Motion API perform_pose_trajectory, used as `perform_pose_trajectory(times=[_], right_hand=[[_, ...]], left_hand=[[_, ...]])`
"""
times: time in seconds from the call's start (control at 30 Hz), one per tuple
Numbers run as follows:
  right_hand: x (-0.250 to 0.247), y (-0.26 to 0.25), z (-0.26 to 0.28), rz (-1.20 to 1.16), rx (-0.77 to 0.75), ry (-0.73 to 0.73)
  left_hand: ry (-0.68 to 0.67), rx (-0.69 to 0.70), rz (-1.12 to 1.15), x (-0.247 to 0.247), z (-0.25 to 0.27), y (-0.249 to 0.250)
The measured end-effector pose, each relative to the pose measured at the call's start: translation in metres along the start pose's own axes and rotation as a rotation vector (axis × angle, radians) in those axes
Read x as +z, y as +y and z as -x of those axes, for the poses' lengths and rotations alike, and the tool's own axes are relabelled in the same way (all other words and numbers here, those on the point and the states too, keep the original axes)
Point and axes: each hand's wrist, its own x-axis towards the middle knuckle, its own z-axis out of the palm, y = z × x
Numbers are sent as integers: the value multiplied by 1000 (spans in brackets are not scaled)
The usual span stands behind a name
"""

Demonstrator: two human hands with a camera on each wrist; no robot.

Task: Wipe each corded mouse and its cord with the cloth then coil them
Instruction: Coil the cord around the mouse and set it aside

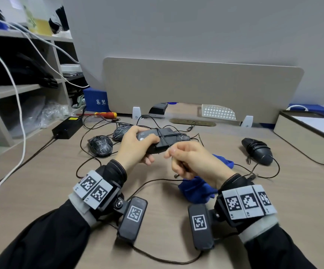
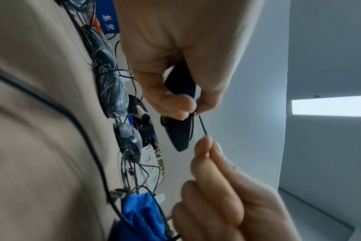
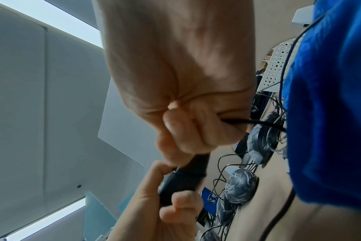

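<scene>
Two hands meet above the counter [image 1: 41,181] in the head view: the left hand [image 1: 136,146] wraps a black mouse [image 1: 162,140], cord turns crossing its body, while the right hand [image 1: 192,162] pinches the cord [image 1: 168,147] just beside that grip. A blue cloth [image 1: 196,191] lies beneath the right hand. From the left wrist, right fingertips [image 2: 204,146] pinch the taut cord [image 2: 202,124]. From the right wrist, curled fingers [image 3: 196,130] enclose the cord [image 3: 258,123].
</scene>
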Motion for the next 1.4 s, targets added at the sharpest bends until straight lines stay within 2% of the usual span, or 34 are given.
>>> perform_pose_trajectory(times=[0.1, 0.3, 0.43, 0.53, 0.63, 0.7, 0.77, 0.9, 1.07, 1.23, 1.4], right_hand=[[5, 4, 0, 71, 6, -133], [1, 6, 1, 82, -12, -242], [-7, 7, 1, 82, 50, -261], [-12, 6, 2, 38, 78, -181], [-19, 5, 1, 61, 91, 28], [-23, 7, -1, 96, 109, 152], [-26, 8, -2, 102, 131, 209], [-26, 6, -2, 93, 107, 254], [-24, -1, 0, 106, -80, 365], [-12, -7, 0, 174, -170, 263], [-5, -8, 2, 94, -112, 143]], left_hand=[[0, -37, 133, -2, 0, 2], [-74, -35, 274, 0, 4, 0], [-177, 5, 356, 0, 9, 5], [-309, 75, 348, -2, 12, 11], [-424, 90, 278, -8, 15, 14], [-518, 83, 176, -9, 19, 15], [-557, 112, 8, -6, 24, 17], [-528, 175, -218, -1, 26, 16], [-481, 130, -405, 2, 23, 12], [-320, 30, -340, 3, 14, 5], [-168, -26, -171, 1, 8, 4]])
